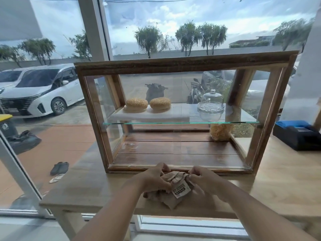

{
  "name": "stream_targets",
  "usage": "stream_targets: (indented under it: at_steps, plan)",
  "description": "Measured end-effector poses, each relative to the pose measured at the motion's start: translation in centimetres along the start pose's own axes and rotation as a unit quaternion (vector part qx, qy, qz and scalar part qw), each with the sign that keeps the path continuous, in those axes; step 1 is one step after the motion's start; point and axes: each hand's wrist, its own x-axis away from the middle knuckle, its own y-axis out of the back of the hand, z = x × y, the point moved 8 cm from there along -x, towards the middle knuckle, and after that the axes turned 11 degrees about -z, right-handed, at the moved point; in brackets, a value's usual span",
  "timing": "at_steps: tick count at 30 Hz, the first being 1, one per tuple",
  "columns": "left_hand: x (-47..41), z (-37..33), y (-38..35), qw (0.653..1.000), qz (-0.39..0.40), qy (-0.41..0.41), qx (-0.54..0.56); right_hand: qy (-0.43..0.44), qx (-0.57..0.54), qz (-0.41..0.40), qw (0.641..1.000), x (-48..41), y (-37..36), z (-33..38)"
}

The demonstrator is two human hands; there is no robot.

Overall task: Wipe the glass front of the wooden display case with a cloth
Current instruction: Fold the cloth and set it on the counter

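The wooden display case (182,64) stands on a light wooden table (278,180), its glass front (173,146) facing me. Inside, a glass shelf carries two sesame buns and a glass dome. A beige cloth (166,197) with a white printed label lies bunched on the table just in front of the case's bottom rail. My left hand (156,178) grips the cloth's left side. My right hand (203,178) pinches its right side near the label. Both hands sit close to the case's lower frame without touching the glass.
A black and blue device (298,136) sits on the table to the right of the case. Large windows behind show parked white cars (40,91), trees and scooters. Shoes (59,168) lie on the floor outside at the left.
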Motion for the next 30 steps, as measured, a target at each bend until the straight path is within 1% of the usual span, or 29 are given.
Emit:
stream_targets:
  at_steps: [2,4,5,6,8,9,10,11,14,16,17,18,20,21,22,23,24,25,27,28,29,30]
  plan:
    - [-0.3,-0.7,0.2,0.999,-0.045,-0.031,-0.005,0.004,0.033,-0.013,0.999,-0.2,0.8,0.6]
    - [-0.5,-1.3,0.8,0.992,-0.113,-0.060,-0.007,0.010,0.067,-0.048,0.997,-0.7,1.7,0.7]
    - [-0.6,-1.3,0.9,0.989,-0.131,-0.066,0.006,0.010,0.070,-0.063,0.995,-0.8,2.0,0.6]
    - [-0.7,-1.2,0.7,0.989,-0.128,-0.065,0.025,0.006,0.070,-0.069,0.995,-0.7,2.2,0.4]
    - [-1.0,-0.5,-0.5,0.994,-0.093,-0.054,0.032,-0.011,0.063,-0.028,0.998,-0.4,1.6,-0.5]
    - [-1.3,0.1,-0.7,0.994,-0.100,-0.048,0.016,-0.019,0.061,0.004,0.998,-0.1,0.9,-1.0]
    - [-1.6,0.6,-0.5,0.991,-0.130,-0.043,-0.002,-0.020,0.063,0.024,0.998,0.1,0.5,-1.3]
    - [-1.7,1.0,-0.1,0.985,-0.170,-0.037,-0.014,-0.016,0.070,0.024,0.997,0.2,0.4,-1.5]
    - [-1.8,1.4,1.0,0.967,-0.250,-0.028,-0.041,0.010,0.112,-0.030,0.993,-0.4,0.9,-1.8]
    - [-1.4,1.4,1.6,0.955,-0.295,-0.021,-0.023,0.003,0.158,-0.062,0.985,-0.7,1.8,-1.9]
    - [-1.2,1.3,1.8,0.952,-0.305,-0.021,-0.003,-0.007,0.190,-0.080,0.978,-0.8,2.3,-2.1]
    - [-0.9,1.1,1.8,0.953,-0.301,-0.031,0.012,-0.018,0.228,-0.094,0.969,-0.8,2.7,-2.3]
    - [-0.3,0.5,0.6,0.966,-0.247,-0.070,0.022,-0.018,0.282,-0.127,0.951,-0.4,3.6,-2.0]
    - [0.1,0.4,-0.3,0.972,-0.217,-0.088,0.012,0.004,0.289,-0.147,0.946,-0.2,3.8,-1.4]
    - [0.5,0.4,-1.1,0.974,-0.200,-0.106,-0.013,0.044,0.283,-0.161,0.944,-0.2,3.7,-0.8]
    - [0.7,0.6,-1.6,0.971,-0.200,-0.121,-0.041,0.090,0.271,-0.160,0.945,-0.3,3.3,-0.1]
    - [0.7,0.7,-1.8,0.967,-0.210,-0.131,-0.051,0.124,0.257,-0.141,0.948,-0.3,2.6,0.3]
    - [0.6,0.7,-1.7,0.965,-0.222,-0.134,-0.039,0.138,0.247,-0.112,0.953,-0.4,1.9,0.5]
    - [0.2,0.2,-1.0,0.964,-0.233,-0.129,-0.028,0.121,0.249,-0.049,0.960,-0.4,0.4,0.0]
    - [0.1,-0.3,-0.6,0.959,-0.245,-0.135,-0.054,0.108,0.261,-0.029,0.959,-0.4,-0.2,-0.5]
    - [0.1,-0.8,-0.2,0.951,-0.263,-0.141,-0.080,0.096,0.276,-0.021,0.956,-0.3,-0.6,-0.9]
    - [0.1,-1.2,0.2,0.944,-0.285,-0.142,-0.090,0.091,0.284,-0.031,0.954,-0.4,-0.8,-1.2]
